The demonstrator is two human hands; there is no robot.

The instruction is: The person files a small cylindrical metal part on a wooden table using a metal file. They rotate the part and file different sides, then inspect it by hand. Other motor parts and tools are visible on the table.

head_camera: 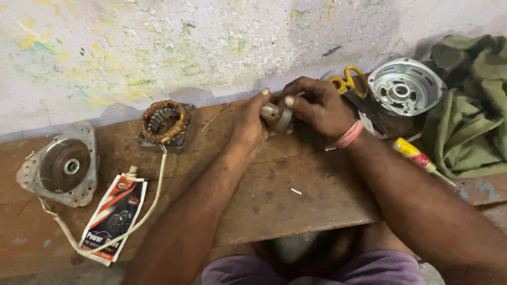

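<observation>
I have both hands up at the middle of the frame, just above centre, closed around a small grey metal rotor [277, 116]. My left hand [249, 122] cups it from the left, the thumb raised against its top end, fingers wrapped behind where I cannot see them. My right hand [317, 105] covers it from the right and above, thumb pressed on the rotor's face and fingers curled over its far side; a pink band [346, 136] sits on that wrist. The rotor is held just over the rusty brown bench [296, 200], near its back edge. Just right of my right hand lie yellow-handled scissors [346, 80], and beyond them, at the upper right, a silver round housing [405, 87] lies open side up. Below that, a yellow and red tube [414, 154] lies slanted on the bench, next to a heap of green cloth [470, 116] filling the right edge. To the left of my hands, a copper-wound stator [163, 122] lies flat on the bench, with a white cord [150, 200] running down from it across a red, white and black sachet [113, 216] at the lower left. At the far left rests a grey end cover [60, 164] with a dark disc in its middle. A paint-flecked white wall [185, 47] fills the top of the frame.
</observation>
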